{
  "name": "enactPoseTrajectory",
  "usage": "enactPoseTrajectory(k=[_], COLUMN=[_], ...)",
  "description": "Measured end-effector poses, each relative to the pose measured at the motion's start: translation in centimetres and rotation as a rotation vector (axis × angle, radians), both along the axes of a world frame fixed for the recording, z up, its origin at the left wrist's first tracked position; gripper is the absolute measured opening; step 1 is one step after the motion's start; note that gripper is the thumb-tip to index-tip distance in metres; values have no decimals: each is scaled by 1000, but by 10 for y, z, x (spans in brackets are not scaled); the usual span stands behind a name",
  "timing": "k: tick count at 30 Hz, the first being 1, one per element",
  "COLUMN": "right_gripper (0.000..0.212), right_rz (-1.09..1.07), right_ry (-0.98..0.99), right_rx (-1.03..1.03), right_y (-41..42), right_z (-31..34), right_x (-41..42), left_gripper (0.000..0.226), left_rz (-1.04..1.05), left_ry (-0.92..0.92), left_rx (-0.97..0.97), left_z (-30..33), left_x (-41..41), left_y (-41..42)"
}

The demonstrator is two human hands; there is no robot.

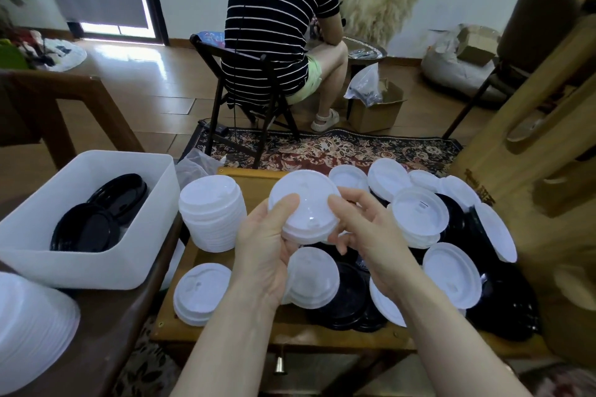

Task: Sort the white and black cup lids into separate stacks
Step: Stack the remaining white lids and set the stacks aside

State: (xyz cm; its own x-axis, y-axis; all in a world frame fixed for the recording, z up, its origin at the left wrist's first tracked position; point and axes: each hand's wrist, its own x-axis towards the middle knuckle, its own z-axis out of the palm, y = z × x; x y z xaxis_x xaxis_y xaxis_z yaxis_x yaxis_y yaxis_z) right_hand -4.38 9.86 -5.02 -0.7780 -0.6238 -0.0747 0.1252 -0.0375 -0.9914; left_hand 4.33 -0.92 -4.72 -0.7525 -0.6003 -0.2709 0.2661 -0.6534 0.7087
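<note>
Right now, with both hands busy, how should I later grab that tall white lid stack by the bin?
Grip the tall white lid stack around its ribbed side wall, low down, coming from its open right side. It stands upright, and the white bin crowds its left.

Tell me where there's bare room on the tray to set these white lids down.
Bare wood shows along the tray's near edge, in front of the short white stack, and in a narrow strip between that and the tall white stack. The right side is crowded with mixed lids. The bin holds black lids.
</note>
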Motion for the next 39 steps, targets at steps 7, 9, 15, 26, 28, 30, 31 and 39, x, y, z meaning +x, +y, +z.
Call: enactPoseTrajectory(k=[7, 9, 15, 26, 28, 30, 31, 39], right_gripper=[16, 19, 23, 52, 42, 33, 31, 51], right_rz=[-29, -31, -72, -133, -226, -427, -530, -397], right_ry=[-25, -12, 11, 62, 175, 397, 532, 795], right_rx=[-56, -65, -43, 80, 165, 290, 372, 991], right_y=[7, 10, 33, 87, 101, 119, 129, 174], right_z=[6, 8, 8, 21, 25, 25, 23, -16], right_x=[-5, -4, -6, -10, -14, -22, -26, -53], left_gripper=[12, 13, 22, 53, 48, 53, 57, 58], left_rz=[-30, -27, -86, -310, -310, -312, -319, -406], left_ry=[13, 25, 15, 61, 51, 35, 27, 23], left_rx=[-29, -18, 22, -47, -20, 16, 40, 71], left_z=[5, 7, 7, 8, 7, 6, 6, 3], left_x=[-5, -6, -10, -15, -16, -16, -16, -15], left_y=[9, 12, 29, 59, 62, 63, 63, 72])
